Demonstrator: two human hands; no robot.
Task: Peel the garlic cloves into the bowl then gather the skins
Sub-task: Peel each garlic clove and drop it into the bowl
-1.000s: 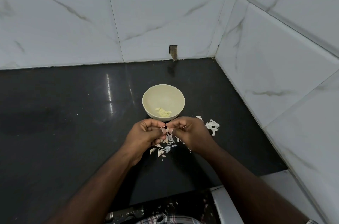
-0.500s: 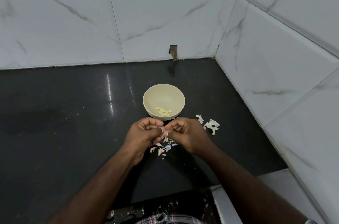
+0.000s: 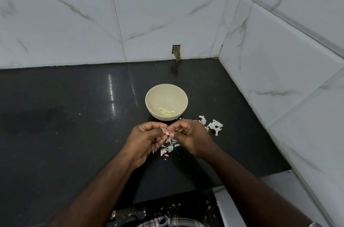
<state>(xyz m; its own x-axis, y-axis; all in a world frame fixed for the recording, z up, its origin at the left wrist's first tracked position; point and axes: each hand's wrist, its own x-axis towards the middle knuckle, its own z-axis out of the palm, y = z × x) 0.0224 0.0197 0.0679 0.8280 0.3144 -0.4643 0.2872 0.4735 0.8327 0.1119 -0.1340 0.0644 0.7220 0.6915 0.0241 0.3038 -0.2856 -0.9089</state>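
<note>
Head view, looking down into a tiled corner. White marble-patterned wall tiles close off the back and right side, with a small rectangular notch cut into the back wall at its foot. Glossy black stone desk fills the lower half of the view, showing streaks of reflected light.

Both forearms reach in from the bottom edge and meet near the middle. Left hand and right hand are drawn together, fingers curled, thumbs and fingertips pinching one small pale garlic clove between them, held above the desk and just in front of the bowl.

Round cream-coloured bowl stands upright on the desk, just beyond the hands. Inside it, toward the near wall, lies a small cluster of peeled yellowish garlic cloves.

Larger crumpled white garlic skin lies on the desk to the right of the right hand, near the bowl but apart from it. A scatter of thin whitish garlic skin flakes lies on the desk directly below and between the hands. More tiny skin scraps show at the bottom edge of the view, beside a strip of checked cloth.
</note>
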